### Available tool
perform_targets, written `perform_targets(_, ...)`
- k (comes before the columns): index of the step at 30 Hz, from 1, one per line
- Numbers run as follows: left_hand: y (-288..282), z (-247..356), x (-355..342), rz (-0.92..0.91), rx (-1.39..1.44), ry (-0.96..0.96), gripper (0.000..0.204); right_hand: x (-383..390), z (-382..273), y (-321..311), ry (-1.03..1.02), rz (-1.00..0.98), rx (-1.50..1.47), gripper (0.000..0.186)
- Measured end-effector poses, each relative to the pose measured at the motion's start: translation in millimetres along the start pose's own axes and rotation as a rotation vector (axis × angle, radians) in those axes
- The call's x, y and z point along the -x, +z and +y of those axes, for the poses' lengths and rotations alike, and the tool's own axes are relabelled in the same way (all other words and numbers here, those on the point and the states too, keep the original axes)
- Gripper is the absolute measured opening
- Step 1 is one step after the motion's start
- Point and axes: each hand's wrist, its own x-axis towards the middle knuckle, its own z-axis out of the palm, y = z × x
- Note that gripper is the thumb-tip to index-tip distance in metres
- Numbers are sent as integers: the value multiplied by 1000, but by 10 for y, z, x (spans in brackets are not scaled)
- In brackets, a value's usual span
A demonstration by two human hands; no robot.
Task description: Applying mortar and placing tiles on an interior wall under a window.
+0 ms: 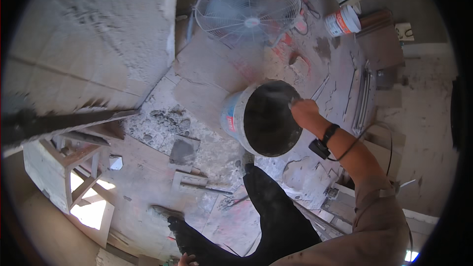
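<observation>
Working with the left hand (187,260) low, its grip unclear, a person (382,209) curls the right hand (306,114) onto the rim (241,117) of a bucket (230,116) beyond the feet (167,212), seemingly steadying it, firm hold needed next, a caged fan (249,10) farther off.

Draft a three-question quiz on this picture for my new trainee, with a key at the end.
1. Short answer: which of the person's hands is at the rim of the large bucket?
2. True or false: the round caged fan is at the bottom edge of the picture.
3. Multiple choice: where in the picture is the orange-banded bucket?
A) lower left
B) upper right
C) lower right

Key:
1. The right hand.
2. False; it is near the top.
3. B
</observation>
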Motion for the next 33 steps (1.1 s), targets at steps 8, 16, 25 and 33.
perform_targets(8, 175, -182, -252, 208, 65, -14, 34, -1060, -508, 1339, -183, -55, -3, 18)
perform_targets(16, 457, -229, -274, 260, 76, -26, 34, -1112, -497, 1514, -329, -220, -264, 19)
perform_targets(25, 825, -120, -153, 150, -29, -10, 34, -733, -459, 1322, -261, -107, -754, 28)
perform_targets(33, 608, -181, -263, -17, 159, -102, 36, -74, -191, 1092, -285, -98, -891, 28)
